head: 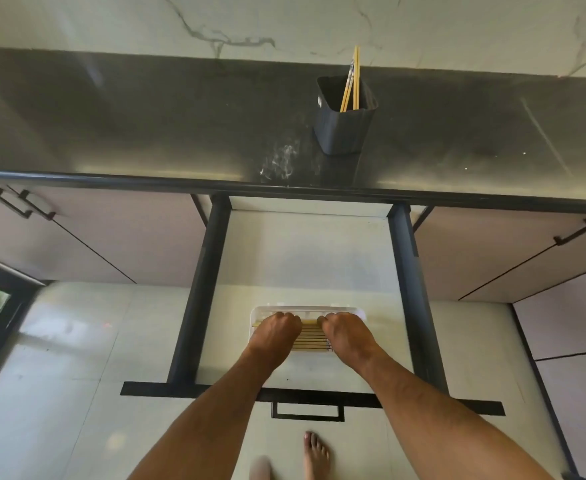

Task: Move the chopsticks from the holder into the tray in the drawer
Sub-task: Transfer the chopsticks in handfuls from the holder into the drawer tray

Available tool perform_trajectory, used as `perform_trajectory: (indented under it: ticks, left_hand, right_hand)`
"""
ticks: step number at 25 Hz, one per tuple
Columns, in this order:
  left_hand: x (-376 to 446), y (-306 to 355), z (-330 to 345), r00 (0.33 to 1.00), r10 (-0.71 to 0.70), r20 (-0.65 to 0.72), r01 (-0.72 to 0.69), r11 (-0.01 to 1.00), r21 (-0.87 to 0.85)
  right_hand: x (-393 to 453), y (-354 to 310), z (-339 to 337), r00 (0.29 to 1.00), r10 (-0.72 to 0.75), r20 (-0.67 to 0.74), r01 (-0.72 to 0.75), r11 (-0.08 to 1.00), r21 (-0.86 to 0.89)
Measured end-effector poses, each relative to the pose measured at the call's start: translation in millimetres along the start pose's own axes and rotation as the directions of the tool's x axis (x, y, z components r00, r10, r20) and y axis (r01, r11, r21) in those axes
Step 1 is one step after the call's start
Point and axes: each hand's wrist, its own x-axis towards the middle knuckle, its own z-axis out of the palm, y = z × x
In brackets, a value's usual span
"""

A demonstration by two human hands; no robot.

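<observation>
Chopsticks (310,337) lie flat, side by side, in the white tray (357,311) at the front of the open drawer (312,244). Both hands are down in the tray with fingers curled under. The left hand (277,329) is on the left ends of the chopsticks and the right hand (345,330) is on the right ends, but I cannot tell if they pinch one. A few more chopsticks (352,81) stand leaning in the black holder (345,129) on the dark counter (146,133), near its back edge and closer to the right.
</observation>
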Motion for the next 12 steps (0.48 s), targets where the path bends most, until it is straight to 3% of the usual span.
perform_trajectory:
  ticks: [12]
  left_hand:
    - [20.4,-14.4,26.8,1.000,-0.015,0.019,0.014,1.000,0.015]
  right_hand:
    - [6.3,6.3,4.2,0.982,-0.058,-0.179,0.066,0.997,0.039]
